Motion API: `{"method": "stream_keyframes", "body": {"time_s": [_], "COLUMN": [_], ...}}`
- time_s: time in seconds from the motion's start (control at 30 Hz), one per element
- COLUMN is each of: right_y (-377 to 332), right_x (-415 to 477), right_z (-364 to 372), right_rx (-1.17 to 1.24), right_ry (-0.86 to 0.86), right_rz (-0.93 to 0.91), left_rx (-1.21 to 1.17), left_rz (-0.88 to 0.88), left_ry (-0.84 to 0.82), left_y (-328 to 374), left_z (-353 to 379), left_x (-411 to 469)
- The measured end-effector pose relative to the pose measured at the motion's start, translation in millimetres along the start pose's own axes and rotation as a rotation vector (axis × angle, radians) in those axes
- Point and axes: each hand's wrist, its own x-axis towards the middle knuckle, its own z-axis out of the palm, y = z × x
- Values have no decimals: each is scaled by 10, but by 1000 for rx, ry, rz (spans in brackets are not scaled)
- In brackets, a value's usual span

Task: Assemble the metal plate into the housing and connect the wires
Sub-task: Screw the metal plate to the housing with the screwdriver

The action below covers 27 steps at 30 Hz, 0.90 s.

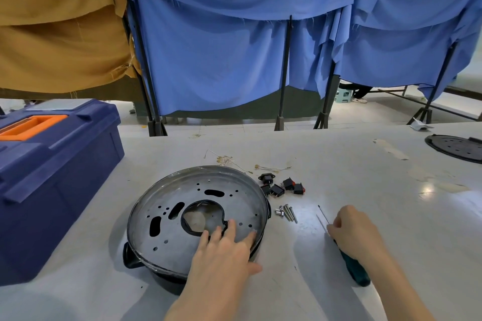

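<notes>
No readable writing. Left hand [224, 250] lies flat, fingers spread, on the plate [187, 206] seated in the housing [133, 255]. Right hand [357, 232] grips a screwdriver [353, 267]; wires [227, 160] lie beyond.

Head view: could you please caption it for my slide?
Left hand steadies the metal plate in its housing; right hand grasps a screwdriver.

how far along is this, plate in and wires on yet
Done, it seems: the plate sits inside the black housing. In hand: the left hand rests flat on the plate; the right hand is on the screwdriver lying on the table. Left: the screws, switches and wires all lie loose beside the housing, so nothing looks fastened or wired.
</notes>
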Motion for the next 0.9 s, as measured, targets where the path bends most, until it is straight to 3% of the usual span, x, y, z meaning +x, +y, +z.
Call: {"method": "stream_keyframes", "body": {"time_s": [0.1, 0.2, 0.27, 0.37, 0.47, 0.53, 0.73, 0.87, 0.9], "right_y": [-44, -142, -193, -276, -370, -421, -498, -493, -491], "right_x": [-16, -47, -7, 101, 192, 247, 287, 288, 293], "right_z": [-22, -39, 12, 104, 156, 200, 301, 319, 325], "right_rx": [141, 528, 646, 660, 625, 546, 418, 391, 384], "right_ry": [31, -42, -72, -58, -49, -23, -3, -18, -18], "right_rz": [-60, -47, -19, -33, -48, -55, -59, -79, -83], "left_rx": [-3, -23, -21, 87, 63, 3, 12, -12, 4], "left_rz": [1, -16, -19, -41, 4, -10, 19, -7, 10], "left_ry": [36, 84, 118, 241, 125, 173, 79, 197, 161], "left_y": [5, 28, 38, 40, 19, 31, 56, 72, 60], "left_z": [-29, -16, 17, -42, 67, 72, -54, 20, 11], "left_x": [-22, -30, -32, -33, -9, 6, -78, -54, -77]}}
